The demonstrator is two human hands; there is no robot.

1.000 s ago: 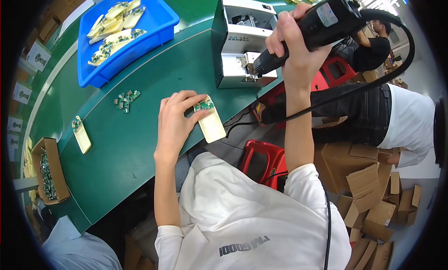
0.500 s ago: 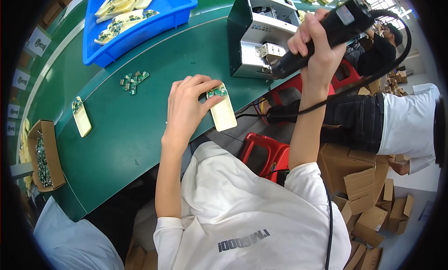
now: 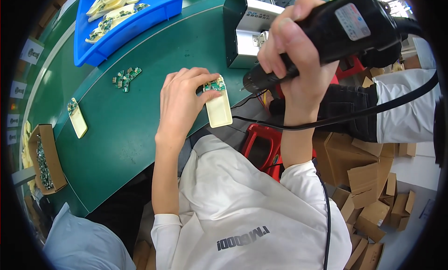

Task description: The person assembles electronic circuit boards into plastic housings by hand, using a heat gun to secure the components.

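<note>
A green worktable (image 3: pixel 121 148) carries most of the scene, and on its far part stands a blue tray (image 3: pixel 100 53) heaped with cream shells and green boards. To the right of the blue tray is a black-and-silver machine (image 3: pixel 247 46), partly cut off by the upper edge of the view. Left of the blue tray and nearer the person sits an open cardboard box (image 3: pixel 53 158) full of small green and silvery parts.

To the right of the blue tray and nearer the person, a black power driver (image 3: pixel 322 37) slants down to the left, its bit directed toward the held shell but apart from it in this view. The right hand (image 3: pixel 298 48) has its fingers wrapped around the driver.

The left hand (image 3: pixel 182 97) holds a cream shell (image 3: pixel 219 112) right of the blue tray and closer to the person, thumb and forefinger drawn narrow at its board end. The shell's long axis runs almost straight toward the person: the end with a green board (image 3: pixel 215 86) faces away, the plain end points to the person.

A second shell (image 3: pixel 80 121) lies on the near side of the blue tray, also board end away. Loose boards (image 3: pixel 125 79) cluster between it and the tray.
</note>
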